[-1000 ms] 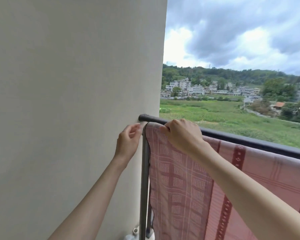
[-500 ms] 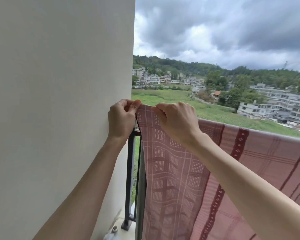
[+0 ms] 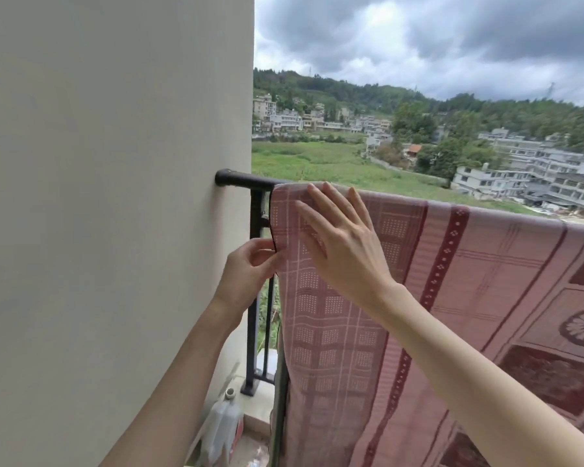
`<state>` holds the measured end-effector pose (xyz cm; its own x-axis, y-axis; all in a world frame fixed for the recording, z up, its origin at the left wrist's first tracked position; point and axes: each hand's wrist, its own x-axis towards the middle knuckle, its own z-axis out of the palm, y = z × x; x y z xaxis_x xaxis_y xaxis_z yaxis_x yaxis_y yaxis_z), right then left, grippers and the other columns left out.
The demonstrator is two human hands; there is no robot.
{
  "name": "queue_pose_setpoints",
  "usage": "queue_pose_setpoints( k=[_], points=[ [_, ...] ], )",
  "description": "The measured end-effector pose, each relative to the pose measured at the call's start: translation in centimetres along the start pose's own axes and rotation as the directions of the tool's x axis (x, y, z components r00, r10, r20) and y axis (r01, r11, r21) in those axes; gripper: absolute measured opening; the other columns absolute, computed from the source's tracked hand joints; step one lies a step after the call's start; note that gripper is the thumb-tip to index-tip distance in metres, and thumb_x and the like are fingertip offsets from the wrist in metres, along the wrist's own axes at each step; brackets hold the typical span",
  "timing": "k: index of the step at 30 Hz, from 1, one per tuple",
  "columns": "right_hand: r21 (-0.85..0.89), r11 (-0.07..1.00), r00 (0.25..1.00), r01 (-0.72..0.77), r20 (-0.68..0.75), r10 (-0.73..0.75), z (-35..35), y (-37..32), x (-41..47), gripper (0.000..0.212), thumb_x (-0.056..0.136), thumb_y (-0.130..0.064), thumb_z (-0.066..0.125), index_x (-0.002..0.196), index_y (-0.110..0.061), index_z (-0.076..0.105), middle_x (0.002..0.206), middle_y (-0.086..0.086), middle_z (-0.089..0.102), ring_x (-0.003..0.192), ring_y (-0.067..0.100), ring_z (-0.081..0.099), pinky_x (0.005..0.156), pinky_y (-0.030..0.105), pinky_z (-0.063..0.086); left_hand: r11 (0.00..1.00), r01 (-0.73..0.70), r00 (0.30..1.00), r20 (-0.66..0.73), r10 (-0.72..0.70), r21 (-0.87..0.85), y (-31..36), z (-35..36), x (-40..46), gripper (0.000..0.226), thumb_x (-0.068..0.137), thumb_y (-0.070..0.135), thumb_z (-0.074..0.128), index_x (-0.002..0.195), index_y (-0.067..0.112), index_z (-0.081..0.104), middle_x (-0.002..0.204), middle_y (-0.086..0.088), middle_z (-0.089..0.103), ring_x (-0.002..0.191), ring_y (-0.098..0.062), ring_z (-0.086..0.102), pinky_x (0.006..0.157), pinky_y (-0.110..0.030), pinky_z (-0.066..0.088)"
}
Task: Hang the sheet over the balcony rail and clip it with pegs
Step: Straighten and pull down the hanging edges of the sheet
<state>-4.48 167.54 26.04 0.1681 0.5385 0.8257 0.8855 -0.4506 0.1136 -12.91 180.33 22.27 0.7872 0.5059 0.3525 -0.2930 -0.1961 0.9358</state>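
Sheet (image 3: 435, 298): pink patterned, it hung over the black rail (image 3: 240, 179) at your 12 o'clock.
Left hand (image 3: 246, 267): you pinched the sheet's side edge.
Right hand (image 3: 341, 244): you laid open fingers flat on the cloth.
Wall (image 3: 115, 197): at your 9 o'clock.

Left hand (image 3: 246, 267): bare, slender fingers, short nails. Right hand (image 3: 343, 244): likewise bare. Forearms behind each hand: bare, unsleeved to frame edge.

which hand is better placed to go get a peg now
Right, probably. The right hand lies open and flat on the sheet, gripping nothing, while the left hand pinches the sheet's edge below the rail. No peg is in view.
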Motion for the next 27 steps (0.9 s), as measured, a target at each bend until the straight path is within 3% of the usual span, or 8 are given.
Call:
queue_pose_setpoints(
  k=[4, 7, 11, 15, 18, 21, 25, 27],
  points=[
    [0.121, 0.99, 0.992, -0.072, 0.114, 0.059, 2.4, -0.5, -6.2, 0.037, 0.094, -0.019, 0.046, 0.13, -0.013, 0.051, 0.144, 0.012, 0.044, 0.137, 0.028, 0.035, 0.113, 0.044, 0.023, 0.992, 0.066, 0.991, 0.111, -0.078, 0.103, -5.7, 1.8, -2.6, 0.023, 0.077, 0.028, 0.068, 0.082, 0.006, 0.067, 0.079, -0.014, 0.069, 0.071, -0.01, 0.06, 0.071, -0.025, 0.048],
    [0.128, 0.979, 0.947, -0.161, 0.3, 0.116, 5.2, -0.5, -12.8, 0.044, 0.094, -0.022, 0.04, 0.137, -0.015, 0.042, 0.145, 0.012, 0.041, 0.136, 0.027, 0.037, 0.112, 0.049, 0.029, 0.971, 0.18, 0.971, 0.132, -0.202, 0.16, -11.6, 2.8, -5.2, 0.013, 0.078, 0.022, 0.067, 0.07, 0.012, 0.067, 0.06, 0.003, 0.067, 0.06, -0.001, 0.055, 0.064, -0.021, 0.046],
    [0.161, 0.921, 0.809, -0.356, 0.547, 0.217, 8.4, 0.6, -21.0, 0.05, 0.094, -0.02, 0.036, 0.143, -0.017, 0.031, 0.149, 0.008, 0.035, 0.137, 0.025, 0.036, 0.11, 0.05, 0.033, 0.92, 0.313, 0.934, 0.096, -0.343, 0.237, -18.9, 3.9, -7.7, 0.008, 0.08, 0.016, 0.065, 0.078, 0.008, 0.068, 0.067, 0.005, 0.064, 0.062, 0.001, 0.054, 0.066, -0.02, 0.044],
    [0.169, 0.872, 0.702, -0.459, 0.67, 0.24, 9.7, 0.4, -27.6, 0.054, 0.09, -0.012, 0.05, 0.142, -0.013, 0.035, 0.147, 0.011, 0.039, 0.132, 0.029, 0.042, 0.11, 0.045, 0.035, 0.868, 0.403, 0.886, 0.112, -0.449, 0.29, -24.6, 5.2, -10.7, 0.043, 0.071, 0.044, 0.059, 0.074, 0.001, 0.062, 0.069, -0.011, 0.061, 0.065, -0.011, 0.05, 0.068, -0.029, 0.04],
    [0.156, 0.814, 0.568, -0.559, 0.787, 0.24, 12.1, 0.3, -32.3, 0.057, 0.091, -0.014, 0.053, 0.143, -0.017, 0.032, 0.148, 0.006, 0.037, 0.136, 0.022, 0.037, 0.112, 0.027, 0.021, 0.811, 0.492, 0.841, 0.068, -0.537, 0.315, -30.1, 6.4, -13.4, 0.035, 0.066, 0.051, 0.056, 0.062, 0.016, 0.059, 0.066, -0.004, 0.055, 0.063, -0.012, 0.048, 0.065, -0.026, 0.036],
    [0.136, 0.755, 0.467, -0.642, 0.85, 0.244, 15.5, 0.3, -38.8, 0.058, 0.09, -0.016, 0.056, 0.143, -0.019, 0.033, 0.147, 0.003, 0.039, 0.134, 0.021, 0.038, 0.114, 0.03, 0.027, 0.789, 0.533, 0.832, -0.021, -0.554, 0.305, -36.3, 7.7, -16.8, 0.055, 0.062, 0.055, 0.051, 0.069, 0.001, 0.061, 0.065, -0.007, 0.054, 0.063, -0.011, 0.045, 0.063, -0.026, 0.035],
    [0.109, 0.738, 0.403, -0.666, 0.885, 0.233, 20.8, 0.4, -47.5, 0.057, 0.092, -0.019, 0.053, 0.144, -0.022, 0.029, 0.148, -0.001, 0.036, 0.135, 0.018, 0.035, 0.11, 0.024, 0.025, 0.779, 0.521, 0.846, -0.088, -0.526, 0.347, -44.6, 8.9, -19.8, 0.022, 0.083, 0.023, 0.063, 0.083, 0.001, 0.068, 0.079, -0.007, 0.067, 0.071, -0.008, 0.053, 0.063, -0.016, 0.037],
    [0.102, 0.684, 0.375, -0.723, 0.889, 0.263, 23.5, 0.2, -52.2, 0.054, 0.093, -0.019, 0.051, 0.143, -0.02, 0.03, 0.147, -0.001, 0.038, 0.134, 0.018, 0.036, 0.109, 0.024, 0.024, 0.792, 0.492, 0.868, -0.138, -0.477, 0.361, -49.1, 9.2, -21.5, 0.015, 0.086, 0.015, 0.06, 0.09, 0.003, 0.069, 0.089, -0.006, 0.071, 0.084, -0.013, 0.062, 0.074, -0.021, 0.044]
  ],
)
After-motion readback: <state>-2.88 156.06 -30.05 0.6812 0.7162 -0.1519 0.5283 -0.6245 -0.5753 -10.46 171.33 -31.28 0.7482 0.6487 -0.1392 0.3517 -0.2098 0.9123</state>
